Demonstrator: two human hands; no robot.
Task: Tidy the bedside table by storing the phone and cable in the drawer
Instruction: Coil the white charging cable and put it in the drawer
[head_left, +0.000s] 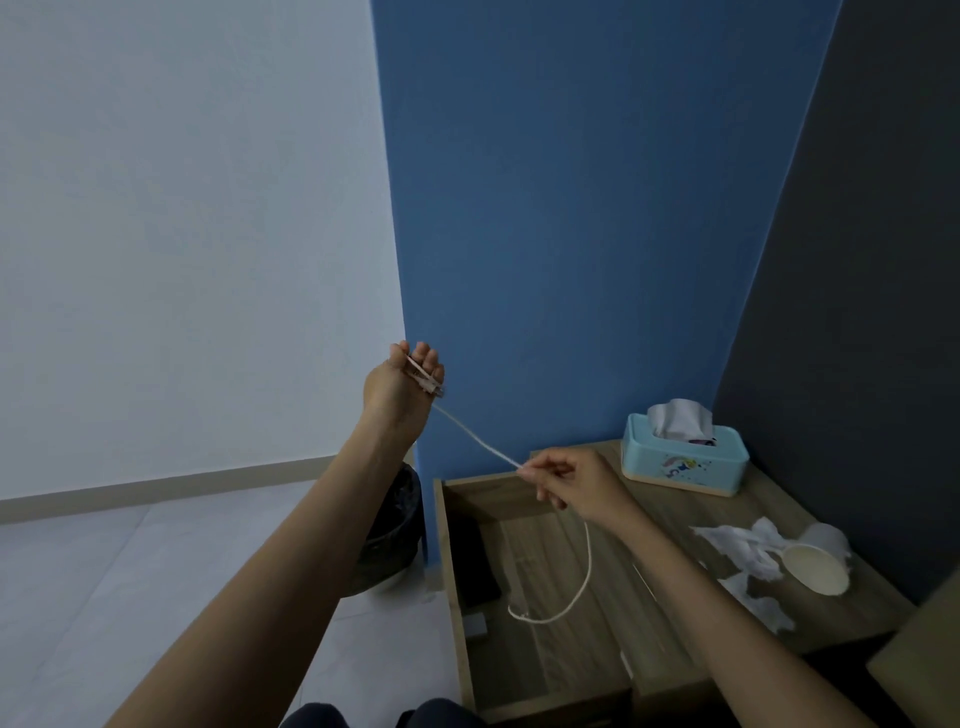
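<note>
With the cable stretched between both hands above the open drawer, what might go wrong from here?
The slack loop of the cable hanging from the right hand into the drawer may tangle or drape over its edge and get pinched on closing. If the left hand slips, the taut end could drop onto the phone. The right forearm might brush the cup.

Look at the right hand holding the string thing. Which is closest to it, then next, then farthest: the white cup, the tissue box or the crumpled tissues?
From the right hand, which pinches the cable:
1. The tissue box: just beyond it, at the table's back.
2. The crumpled tissues: farther right on the tabletop.
3. The white cup: farthest, past the tissues' near edge, by the right side.
</note>
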